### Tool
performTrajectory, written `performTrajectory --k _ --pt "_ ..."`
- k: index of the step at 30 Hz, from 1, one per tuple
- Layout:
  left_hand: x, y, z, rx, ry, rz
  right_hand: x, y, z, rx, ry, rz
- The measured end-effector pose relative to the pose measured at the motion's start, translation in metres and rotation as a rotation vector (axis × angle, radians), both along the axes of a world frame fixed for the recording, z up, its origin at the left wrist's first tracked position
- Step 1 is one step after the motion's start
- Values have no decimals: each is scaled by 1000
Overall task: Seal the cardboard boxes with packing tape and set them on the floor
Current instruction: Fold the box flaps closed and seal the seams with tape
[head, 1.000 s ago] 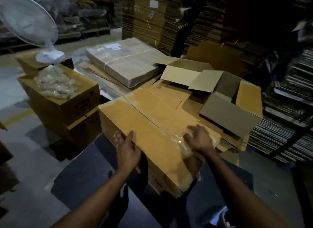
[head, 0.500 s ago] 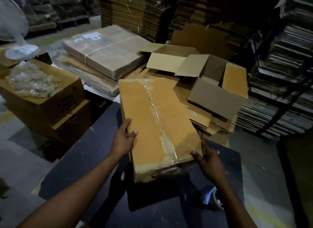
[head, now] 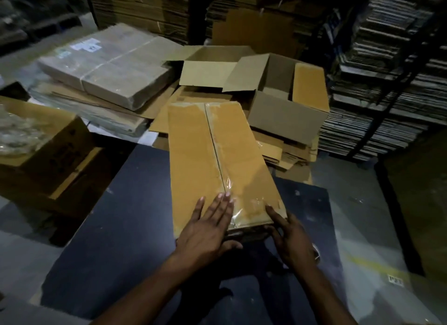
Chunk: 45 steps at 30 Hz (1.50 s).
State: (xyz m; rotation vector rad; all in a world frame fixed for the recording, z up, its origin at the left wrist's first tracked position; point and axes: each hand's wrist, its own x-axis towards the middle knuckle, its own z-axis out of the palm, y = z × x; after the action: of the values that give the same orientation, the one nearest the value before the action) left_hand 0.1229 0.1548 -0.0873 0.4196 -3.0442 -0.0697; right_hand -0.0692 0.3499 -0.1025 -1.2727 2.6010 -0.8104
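Observation:
A long brown cardboard box (head: 193, 155) lies on the dark table (head: 116, 228) with its closed flaps up and clear tape along the centre seam. My left hand (head: 208, 225) lies flat on the near end of the top, fingers straight, pressing by the seam. My right hand (head: 290, 237) touches the box's near right corner with straight fingers. A tape roll (head: 316, 252) peeks out on the table just behind my right wrist, mostly hidden.
Two open empty boxes (head: 285, 112) sit on flattened cardboard beyond the table. A strapped bundle of flat cartons (head: 111, 66) lies at back left, and a brown carton (head: 41, 150) with plastic stands left. Tall stacks of cardboard (head: 387, 83) line the right.
The box has turned and slid away so that it lies lengthwise in front of me. My left hand moved from its left side onto the top; my right hand stays at the near right corner.

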Motion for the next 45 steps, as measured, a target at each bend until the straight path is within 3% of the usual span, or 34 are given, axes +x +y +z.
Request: performTrajectory --k 5,10,17,20,25,27,29,32,36,40,45 --pt "-12 -8 2 -4 -163 -19 -2 -14 18 81 350 89" --pt "-5 0 -5 -126 49 -27 8 -50 11 114 569 459" --pt "-2 0 -7 -101 117 -51 6 -54 11 217 438 501" --pt "0 2 -3 -118 147 -41 13 -49 14 119 469 453" --pt "-3 35 5 -46 425 -49 9 16 11 -330 388 175" --pt "-9 54 2 -20 576 -104 -9 55 -2 -301 293 24" --pt "-18 72 -4 1 700 -152 -30 82 -19 -116 167 -18" --pt "-38 96 -10 200 595 -150 -64 95 -43 316 18 109" --pt "-58 125 -22 783 169 222 -97 74 -57 726 139 422" --pt "-55 144 -53 1133 -6 494 -99 63 -62 764 78 491" --pt "-44 177 -62 1335 -18 715 -110 90 -59 689 -9 377"
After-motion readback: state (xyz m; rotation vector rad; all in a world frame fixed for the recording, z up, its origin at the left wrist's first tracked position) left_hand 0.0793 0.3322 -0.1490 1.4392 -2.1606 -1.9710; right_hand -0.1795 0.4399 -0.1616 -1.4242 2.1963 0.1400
